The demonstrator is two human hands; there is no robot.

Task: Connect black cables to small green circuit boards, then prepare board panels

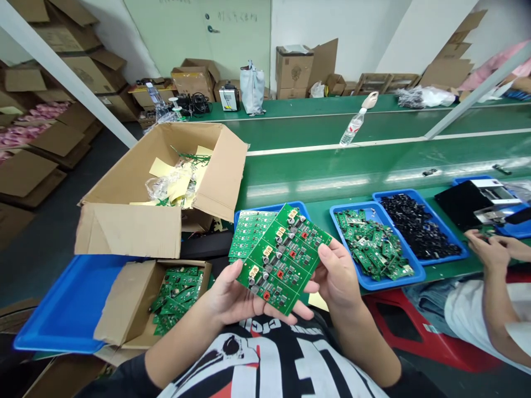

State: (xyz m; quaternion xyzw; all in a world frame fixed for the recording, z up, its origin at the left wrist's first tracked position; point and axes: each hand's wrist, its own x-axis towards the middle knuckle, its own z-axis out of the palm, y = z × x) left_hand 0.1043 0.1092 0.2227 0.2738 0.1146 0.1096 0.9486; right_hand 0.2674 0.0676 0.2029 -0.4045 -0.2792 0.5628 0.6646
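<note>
I hold a green circuit board panel tilted in front of my chest, with both hands. It carries several rows of small parts, some red. My left hand cups its lower left edge from beneath, thumb on the rim. My right hand grips the right edge, fingers curled around it. Behind the panel lies a blue tray holding another green board.
A small cardboard box of green boards sits on a blue tray at my left. A large open carton stands behind it. Two blue trays of boards and black parts lie on the right, where another person's hands work.
</note>
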